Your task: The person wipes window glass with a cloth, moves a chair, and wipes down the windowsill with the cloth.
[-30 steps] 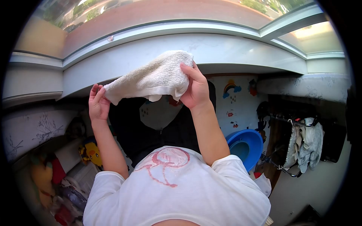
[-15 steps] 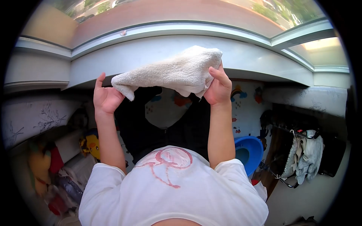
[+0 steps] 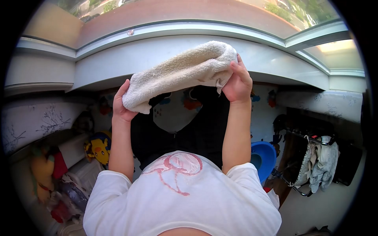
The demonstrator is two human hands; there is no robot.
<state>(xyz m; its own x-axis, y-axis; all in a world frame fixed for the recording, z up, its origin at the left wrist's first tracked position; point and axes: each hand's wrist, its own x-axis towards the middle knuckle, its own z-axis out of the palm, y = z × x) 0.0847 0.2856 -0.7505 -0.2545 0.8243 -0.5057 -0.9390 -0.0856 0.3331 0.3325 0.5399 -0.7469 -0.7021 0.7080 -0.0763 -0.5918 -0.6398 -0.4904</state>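
A whitish terry towel (image 3: 179,70), folded lengthwise into a thick band, stretches between my two hands in front of the window sill. My left hand (image 3: 124,103) grips its lower left end, with the thumb pointing up along the edge. My right hand (image 3: 238,83) is closed around the higher right end, and a small corner of cloth hangs beside its palm. The towel slants upward to the right. Some fingers of both hands are hidden behind the cloth.
A white window sill (image 3: 275,63) runs across the front under the glass. On the right are a blue basin (image 3: 264,161) and a rack with hanging cloths (image 3: 323,163). At the left lie a yellow toy (image 3: 99,150) and several soft things.
My left hand has closed onto the towel's left end, where its fingers were spread before. Both hands have shifted right, and the towel now looks more evenly folded.
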